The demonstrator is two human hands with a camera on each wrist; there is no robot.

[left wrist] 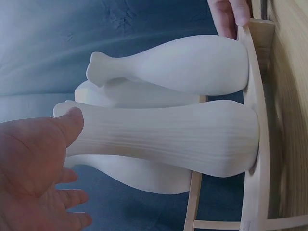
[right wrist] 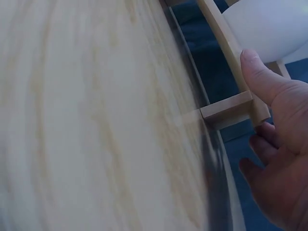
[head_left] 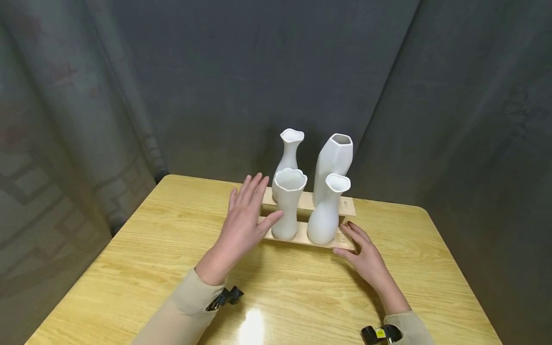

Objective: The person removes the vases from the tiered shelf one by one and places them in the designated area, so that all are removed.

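Note:
A two-step wooden rack (head_left: 304,233) carries white vases, two on the front step and two on the higher back one. My left hand (head_left: 243,218) is spread beside the front-left vase with the scalloped rim (head_left: 285,211). Its thumb overlaps that ribbed vase (left wrist: 168,137) in view; whether they touch I cannot tell. At the rack's right end, my right hand (head_left: 364,256) grips the front board, thumb (right wrist: 262,74) on the near side and fingers round the far side. Closest to it stands the round-bellied front-right vase (head_left: 324,220).
Behind are a slim flared vase (head_left: 288,155) at left and a tall faceted vase (head_left: 334,160) at right. The rack stands towards the far edge of a wood-grain table (head_left: 151,249). Grey curtains (head_left: 258,72) hang behind and along the sides.

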